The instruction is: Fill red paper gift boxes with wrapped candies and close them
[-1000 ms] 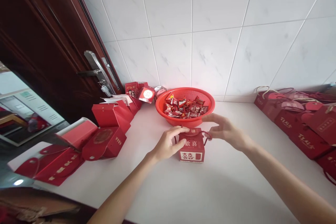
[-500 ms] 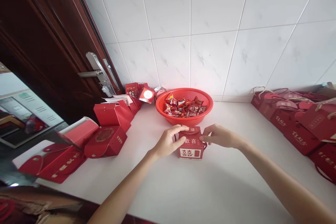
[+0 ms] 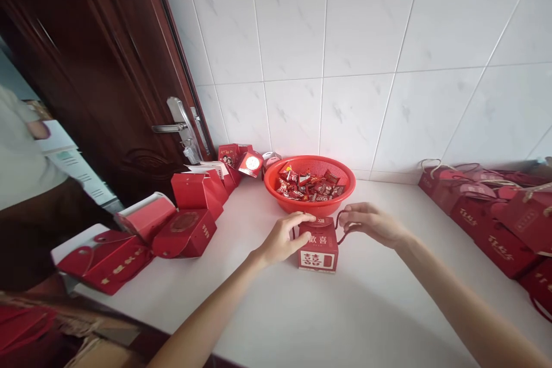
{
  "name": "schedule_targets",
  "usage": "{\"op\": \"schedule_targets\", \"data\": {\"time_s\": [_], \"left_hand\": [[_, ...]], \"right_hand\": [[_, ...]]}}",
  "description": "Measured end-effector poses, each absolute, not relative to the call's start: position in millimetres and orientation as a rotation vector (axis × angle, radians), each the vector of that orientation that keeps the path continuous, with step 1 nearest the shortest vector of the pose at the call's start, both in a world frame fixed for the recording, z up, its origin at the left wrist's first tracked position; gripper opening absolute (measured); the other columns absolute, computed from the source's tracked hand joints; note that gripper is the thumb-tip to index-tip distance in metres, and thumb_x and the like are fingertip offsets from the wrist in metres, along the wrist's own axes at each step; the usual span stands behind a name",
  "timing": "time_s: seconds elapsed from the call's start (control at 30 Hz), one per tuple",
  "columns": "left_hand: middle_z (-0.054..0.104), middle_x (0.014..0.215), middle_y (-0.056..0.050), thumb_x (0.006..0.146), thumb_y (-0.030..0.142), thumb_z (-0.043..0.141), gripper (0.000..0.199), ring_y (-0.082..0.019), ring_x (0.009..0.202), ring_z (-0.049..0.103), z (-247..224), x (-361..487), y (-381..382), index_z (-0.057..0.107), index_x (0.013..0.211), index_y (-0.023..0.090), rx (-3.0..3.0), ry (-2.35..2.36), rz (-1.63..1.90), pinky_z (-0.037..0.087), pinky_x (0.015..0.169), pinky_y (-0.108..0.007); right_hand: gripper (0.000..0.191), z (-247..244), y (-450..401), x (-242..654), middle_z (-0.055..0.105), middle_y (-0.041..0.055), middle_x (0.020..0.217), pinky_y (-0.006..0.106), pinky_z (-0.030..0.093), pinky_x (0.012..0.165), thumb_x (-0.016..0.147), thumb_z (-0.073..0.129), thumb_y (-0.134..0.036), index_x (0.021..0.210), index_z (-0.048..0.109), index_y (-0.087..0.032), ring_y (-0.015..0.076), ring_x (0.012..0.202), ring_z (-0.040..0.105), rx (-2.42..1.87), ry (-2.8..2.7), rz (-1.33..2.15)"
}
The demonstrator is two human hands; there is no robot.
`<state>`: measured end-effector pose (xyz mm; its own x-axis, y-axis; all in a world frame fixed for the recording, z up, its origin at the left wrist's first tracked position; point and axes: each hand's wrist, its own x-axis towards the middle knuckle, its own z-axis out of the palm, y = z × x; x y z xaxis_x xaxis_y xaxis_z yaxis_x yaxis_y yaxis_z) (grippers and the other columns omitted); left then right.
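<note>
A small red gift box [image 3: 318, 253] with a white character panel stands upright on the white table [image 3: 276, 310]. My left hand [image 3: 284, 237] grips its left side, fingertips on the top flap and thumb on the slanted front. Pinched in my right hand [image 3: 370, 223] is the dark red cord handle [image 3: 341, 229], pulled out in a loop from the box's right side. Just behind the box sits a red plastic basket [image 3: 276, 194] holding many wrapped candies [image 3: 311, 185].
Open red boxes [image 3: 185, 233] line the table's left side. Closed red boxes [image 3: 483, 233] with cord handles are grouped at the right. A tiled wall [image 3: 362, 23] rises behind, and a dark wooden door [image 3: 107, 40] is at the left. A person [image 3: 26, 149] stands beyond the door.
My right hand has drawn the cord out from the box to the right. My left hand stays on the box. The view has shifted, and a person has appeared at the far left.
</note>
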<state>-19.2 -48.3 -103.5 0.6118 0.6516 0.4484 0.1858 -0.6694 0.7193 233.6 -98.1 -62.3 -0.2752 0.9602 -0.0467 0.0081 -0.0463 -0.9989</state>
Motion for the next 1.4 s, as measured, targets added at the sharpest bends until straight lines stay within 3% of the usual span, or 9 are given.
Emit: {"op": "schedule_targets", "data": {"time_s": [0.23, 0.43, 0.67, 0.8, 1.03, 1.17, 1.3, 1.4], "left_hand": [[0.072, 0.122, -0.008, 0.084, 0.022, 0.064, 0.037, -0.023, 0.115, 0.066, -89.9, -22.6, -49.5, 0.067, 0.121, 0.02, 2.159, 0.655, 1.107, 0.053, 0.103, -0.038], [0.069, 0.131, -0.004, 0.078, 0.003, 0.043, 0.06, -0.022, 0.124, 0.063, -60.3, -22.3, -51.7, 0.064, 0.13, 0.025, 2.148, 0.467, 1.025, 0.051, 0.108, -0.04], [0.073, 0.123, -0.006, 0.091, 0.011, 0.05, 0.04, -0.02, 0.114, 0.069, -49.1, 4.5, -46.4, 0.066, 0.126, 0.02, 2.406, 0.408, 1.074, 0.055, 0.103, -0.037], [0.073, 0.123, -0.005, 0.092, 0.007, 0.046, 0.041, -0.019, 0.113, 0.07, -55.4, 20.4, -40.8, 0.067, 0.123, 0.02, 2.45, 0.297, 1.125, 0.056, 0.102, -0.034], [0.076, 0.111, -0.006, 0.088, 0.023, 0.069, 0.04, -0.021, 0.1, 0.074, -65.7, 41.4, -40.7, 0.061, 0.127, 0.021, 2.302, 0.331, 1.185, 0.06, 0.092, -0.034], [0.074, 0.115, -0.007, 0.088, 0.024, 0.068, 0.042, -0.022, 0.105, 0.071, -70.7, 46.6, -43.8, 0.059, 0.129, 0.02, 2.318, 0.386, 1.083, 0.058, 0.093, -0.034], [0.07, 0.124, -0.01, 0.088, 0.023, 0.066, 0.044, -0.024, 0.113, 0.068, -71.2, 46.8, -47.0, 0.056, 0.132, 0.02, 2.354, 0.377, 1.022, 0.054, 0.098, -0.036], [0.071, 0.12, -0.008, 0.082, 0.016, 0.069, 0.05, -0.024, 0.11, 0.068, -69.3, 46.1, -49.7, 0.056, 0.13, 0.02, 2.334, 0.388, 0.982, 0.055, 0.095, -0.036]], "right_hand": [[0.032, -34.4, -119.3, 228.1, 0.069, 0.0053, 0.085, 0.039, 0.05, 0.087, 0.079, 0.076, -0.048, 0.08, 0.066, -0.018, 0.0191, 0.082, 0.063, -0.953, -1.492, 1.24], [0.037, -29.6, -126.5, 222.1, 0.07, 0.0075, 0.092, 0.038, 0.051, 0.085, 0.081, 0.073, -0.05, 0.093, 0.069, -0.016, 0.0204, 0.086, 0.064, -1.069, -1.589, 1.154], [0.036, -31.2, -124.3, 221.9, 0.069, 0.0079, 0.092, 0.04, 0.053, 0.081, 0.082, 0.069, -0.048, 0.093, 0.069, -0.015, 0.0214, 0.085, 0.064, -1.115, -1.636, 1.073], [0.034, -36.0, -122.1, 223.4, 0.068, 0.0055, 0.085, 0.034, 0.051, 0.073, 0.08, 0.069, -0.048, 0.087, 0.067, -0.015, 0.0199, 0.08, 0.062, -1.199, -1.648, 0.99], [0.035, -30.1, -123.4, 227.9, 0.062, 0.0019, 0.073, 0.029, 0.045, 0.063, 0.082, 0.065, -0.05, 0.074, 0.063, -0.016, 0.015, 0.067, 0.055, -1.299, -1.673, 0.84], [0.033, -30.2, -122.5, 226.1, 0.065, 0.0026, 0.075, 0.029, 0.047, 0.067, 0.082, 0.064, -0.049, 0.076, 0.066, -0.016, 0.0146, 0.067, 0.055, -1.308, -1.691, 0.805], [0.039, -37.8, -120.6, 220.6, 0.061, 0.0022, 0.064, 0.027, 0.042, 0.057, 0.083, 0.061, -0.05, 0.064, 0.061, -0.016, 0.0131, 0.06, 0.052, -1.379, -1.681, 0.834], [0.037, -44.2, -119.4, 216.9, 0.058, 0.0012, 0.06, 0.026, 0.035, 0.052, 0.083, 0.061, -0.047, 0.062, 0.06, -0.016, 0.0119, 0.057, 0.048, -1.444, -1.665, 0.849]]}}
